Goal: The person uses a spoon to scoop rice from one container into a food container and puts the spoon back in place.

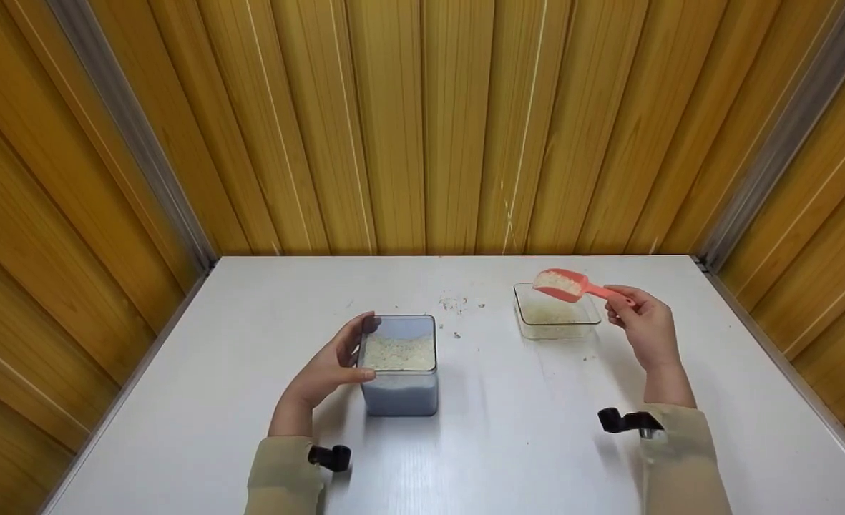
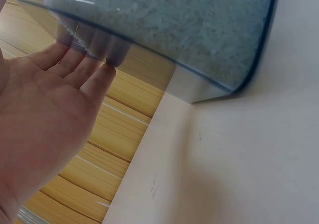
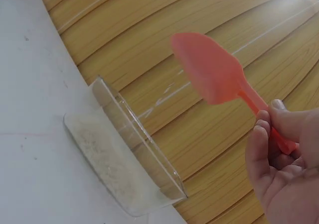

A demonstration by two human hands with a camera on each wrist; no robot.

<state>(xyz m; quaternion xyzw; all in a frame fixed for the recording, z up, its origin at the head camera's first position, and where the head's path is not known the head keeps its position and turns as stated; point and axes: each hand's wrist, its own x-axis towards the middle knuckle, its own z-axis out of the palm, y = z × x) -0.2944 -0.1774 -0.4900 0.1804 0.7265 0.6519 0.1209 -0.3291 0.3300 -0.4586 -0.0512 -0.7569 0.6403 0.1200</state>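
A bluish clear square container (image 1: 401, 397) holding rice-like grains (image 1: 398, 354) stands on the table. My left hand (image 1: 333, 361) grips its left side, thumb at the front corner and fingers toward the back. In the left wrist view those fingers (image 2: 94, 82) lie against the clear wall. My right hand (image 1: 644, 322) pinches the handle of a pink scoop (image 1: 572, 292), which carries pale grains. The scoop is held above a low clear glass dish (image 1: 558, 330), whose bottom is covered with grains (image 3: 112, 154). From the right wrist, only the scoop's underside shows.
Loose grains (image 1: 454, 303) are scattered on the white table (image 1: 494, 415) between the two vessels, with a few crumbs near the dish. Yellow wood-patterned walls (image 1: 458, 129) rise behind the table and at both sides. A dark camera mount (image 1: 330, 458) sits at each wrist.
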